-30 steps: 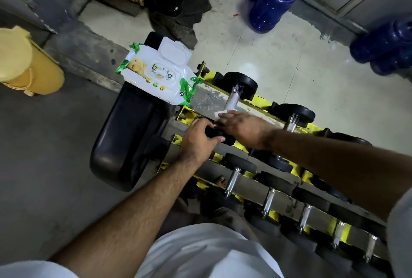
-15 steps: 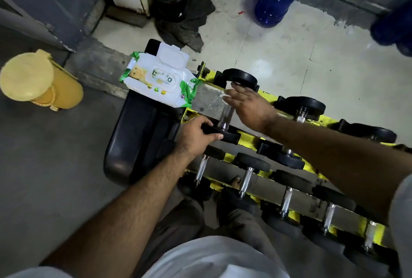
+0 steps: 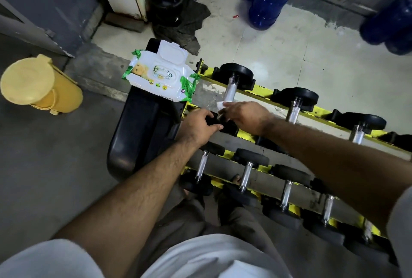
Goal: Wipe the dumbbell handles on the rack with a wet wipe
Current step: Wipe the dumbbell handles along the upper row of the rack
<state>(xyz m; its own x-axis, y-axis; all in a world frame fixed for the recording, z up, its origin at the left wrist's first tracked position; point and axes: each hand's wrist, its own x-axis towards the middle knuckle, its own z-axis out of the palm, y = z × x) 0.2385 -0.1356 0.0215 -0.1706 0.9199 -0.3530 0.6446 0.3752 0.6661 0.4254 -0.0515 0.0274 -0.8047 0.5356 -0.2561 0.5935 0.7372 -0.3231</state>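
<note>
Handle (image 3: 230, 90) of the end dumbbell on the top tier ran away from the person, its long axis pointing from the near black head, under the hands, up to the far head (image 3: 236, 72). Right hand (image 3: 246, 116) sat at the near end of that handle, fingers curled down, pinching a white wet wipe (image 3: 222, 105) against the chrome; only a corner of the wipe showed past the fingertips. Left hand (image 3: 198, 124) gripped the near head (image 3: 225, 126) of the same dumbbell, fingers wrapped over its black edge, seemingly to steady it.

Bare chrome lay beyond the right hand, toward the far head. Judged: any next stroke would run along that axis, away from the body, and the right hand was the one placed for it.

Rack (image 3: 258, 91), yellow-framed, slanted off to the person's right. Next dumbbell handle (image 3: 293, 111) on the top tier lay parallel, to the right of the right hand, nearer that hand than the left. Lower-tier handles showed below the forearms, also parallel.

Wipes packet (image 3: 159, 76), lid flipped open, rested on a black padded bench (image 3: 138, 130) just left of the rack's end, on the left hand's side.
</note>
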